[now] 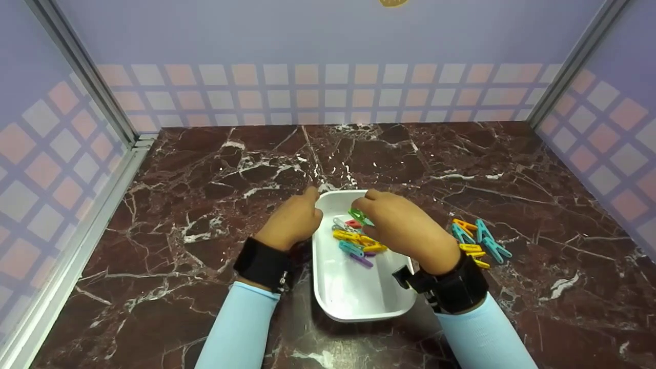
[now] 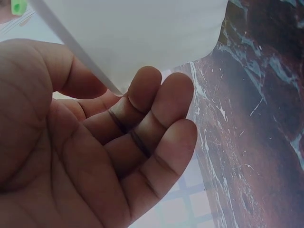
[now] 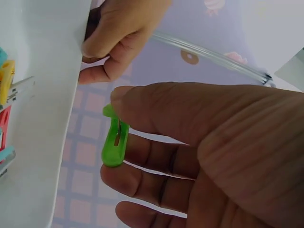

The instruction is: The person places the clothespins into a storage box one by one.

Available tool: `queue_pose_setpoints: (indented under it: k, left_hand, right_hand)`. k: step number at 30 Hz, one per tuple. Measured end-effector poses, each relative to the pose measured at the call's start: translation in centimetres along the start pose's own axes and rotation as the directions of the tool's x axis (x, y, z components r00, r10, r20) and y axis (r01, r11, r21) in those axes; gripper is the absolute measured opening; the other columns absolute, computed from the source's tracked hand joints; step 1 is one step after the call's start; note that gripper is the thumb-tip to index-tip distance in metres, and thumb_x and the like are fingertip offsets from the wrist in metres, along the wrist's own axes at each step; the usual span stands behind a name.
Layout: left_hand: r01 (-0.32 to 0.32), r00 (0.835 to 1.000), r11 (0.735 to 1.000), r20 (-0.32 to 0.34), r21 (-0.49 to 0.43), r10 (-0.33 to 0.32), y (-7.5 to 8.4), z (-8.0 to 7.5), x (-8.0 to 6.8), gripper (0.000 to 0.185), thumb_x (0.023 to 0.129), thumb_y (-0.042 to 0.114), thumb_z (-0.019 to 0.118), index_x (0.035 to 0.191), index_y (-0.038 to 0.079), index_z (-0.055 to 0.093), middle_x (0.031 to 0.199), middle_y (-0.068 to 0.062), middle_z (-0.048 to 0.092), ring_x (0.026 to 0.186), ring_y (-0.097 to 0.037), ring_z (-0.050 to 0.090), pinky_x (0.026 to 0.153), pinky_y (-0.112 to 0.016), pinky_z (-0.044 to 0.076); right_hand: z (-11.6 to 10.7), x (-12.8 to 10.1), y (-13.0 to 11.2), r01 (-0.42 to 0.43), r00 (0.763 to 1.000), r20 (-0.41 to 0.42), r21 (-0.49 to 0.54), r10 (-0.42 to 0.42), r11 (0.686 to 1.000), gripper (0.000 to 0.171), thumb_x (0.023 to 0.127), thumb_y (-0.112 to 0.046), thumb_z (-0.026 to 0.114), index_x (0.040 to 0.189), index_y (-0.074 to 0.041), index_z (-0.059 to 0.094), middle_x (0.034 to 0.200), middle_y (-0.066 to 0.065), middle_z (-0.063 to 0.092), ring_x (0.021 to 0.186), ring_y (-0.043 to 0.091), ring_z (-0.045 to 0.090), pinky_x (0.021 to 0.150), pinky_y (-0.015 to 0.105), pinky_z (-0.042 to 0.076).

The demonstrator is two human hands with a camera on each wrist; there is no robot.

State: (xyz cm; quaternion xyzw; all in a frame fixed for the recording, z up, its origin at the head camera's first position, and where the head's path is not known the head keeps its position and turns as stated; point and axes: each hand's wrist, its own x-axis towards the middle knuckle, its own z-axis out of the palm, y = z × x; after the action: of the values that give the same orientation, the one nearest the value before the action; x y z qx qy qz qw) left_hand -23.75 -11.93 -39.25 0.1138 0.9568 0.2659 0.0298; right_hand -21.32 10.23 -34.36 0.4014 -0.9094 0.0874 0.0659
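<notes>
A white tray lies on the marble table, with several coloured clothespins in its far half. My left hand grips the tray's far left rim, thumb on top and fingers curled underneath. My right hand hovers over the far end of the tray and pinches a green clothespin between thumb and fingers. The right wrist view shows the green clothespin close up, beside the tray's wall and the left hand on the rim.
A small heap of loose clothespins, orange, yellow and teal, lies on the marble table to the right of the tray. Patterned walls close off the left, back and right sides.
</notes>
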Motion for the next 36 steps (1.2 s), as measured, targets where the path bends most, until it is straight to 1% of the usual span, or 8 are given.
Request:
queue_pose_setpoints:
  k: [3,6,9,14,19,24,30,36]
  left_hand:
    - [-0.006,1.000,1.000,-0.005,-0.003,0.006,0.0,0.0,-0.1,0.024,0.094,0.012,0.044,0.116,0.003,0.049,0.100,-0.023,0.067,0.091,-0.036,0.065,0.084,-0.049,0.050]
    - [-0.006,1.000,1.000,-0.006,-0.008,0.006,0.1,-0.1,-0.1,0.025,0.094,0.012,0.044,0.116,0.003,0.049,0.100,-0.022,0.067,0.090,-0.035,0.065,0.084,-0.049,0.051]
    - [0.000,1.000,1.000,0.001,-0.011,0.000,0.2,-0.1,-0.2,0.026,0.094,0.013,0.045,0.118,0.004,0.049,0.101,-0.021,0.067,0.091,-0.035,0.065,0.084,-0.049,0.051]
    - [0.003,1.000,1.000,0.003,-0.010,-0.003,0.2,-0.2,-0.2,0.027,0.095,0.013,0.045,0.120,0.004,0.048,0.102,-0.022,0.067,0.092,-0.036,0.065,0.084,-0.049,0.051]
    - [0.011,1.000,1.000,0.004,-0.018,-0.011,0.1,-0.1,-0.2,0.030,0.095,0.014,0.045,0.123,0.003,0.049,0.104,-0.022,0.067,0.093,-0.036,0.065,0.085,-0.049,0.051]
    - [0.004,1.000,1.000,0.006,-0.015,-0.004,0.1,-0.1,-0.1,0.029,0.094,0.013,0.045,0.121,0.003,0.049,0.103,-0.021,0.067,0.092,-0.036,0.065,0.085,-0.049,0.051]
    - [0.004,1.000,1.000,0.009,-0.015,-0.004,0.1,-0.2,-0.2,0.028,0.094,0.013,0.044,0.120,0.003,0.048,0.104,-0.022,0.066,0.094,-0.036,0.065,0.085,-0.049,0.050]
    - [0.007,1.000,1.000,0.014,-0.011,-0.007,0.1,-0.1,-0.1,0.029,0.094,0.014,0.045,0.121,0.003,0.048,0.104,-0.022,0.066,0.093,-0.036,0.065,0.084,-0.050,0.051]
  right_hand:
    - [0.6,0.3,-0.1,-0.015,0.999,0.046,-0.024,0.016,1.000,0.026,0.082,-0.008,0.077,0.105,-0.004,0.066,0.086,0.005,0.055,0.073,0.023,0.055,0.065,0.039,0.048]
    - [1.0,0.5,-0.2,-0.036,0.995,0.097,-0.041,0.040,0.999,0.024,0.081,-0.008,0.077,0.102,-0.004,0.066,0.082,0.004,0.052,0.072,0.023,0.054,0.063,0.039,0.047]
    - [1.4,0.6,-0.3,-0.060,0.987,0.143,-0.044,0.065,0.997,0.023,0.081,-0.007,0.075,0.101,-0.004,0.065,0.081,0.003,0.051,0.072,0.023,0.053,0.063,0.039,0.047]
    - [2.2,1.0,0.0,-0.080,0.979,0.187,-0.037,0.086,0.996,0.018,0.080,-0.003,0.071,0.097,-0.004,0.063,0.080,0.004,0.051,0.070,0.024,0.053,0.063,0.041,0.047]
    - [3.2,1.4,0.3,-0.083,0.968,0.233,-0.034,0.089,0.996,0.021,0.078,0.000,0.067,0.098,-0.005,0.065,0.080,0.005,0.053,0.072,0.023,0.053,0.066,0.041,0.048]
    - [3.8,1.6,0.6,-0.073,0.969,0.235,-0.030,0.078,0.997,0.021,0.077,0.002,0.068,0.096,-0.007,0.066,0.079,0.004,0.052,0.070,0.022,0.052,0.065,0.039,0.049]
    - [4.0,1.6,0.6,-0.078,0.971,0.226,-0.014,0.079,0.997,0.016,0.079,-0.002,0.070,0.094,-0.008,0.066,0.079,0.003,0.051,0.071,0.022,0.051,0.065,0.039,0.047]
    - [3.8,1.6,0.6,-0.096,0.971,0.219,0.000,0.094,0.995,0.029,0.075,-0.005,0.074,0.102,-0.008,0.066,0.086,0.003,0.050,0.079,0.023,0.050,0.069,0.038,0.045]
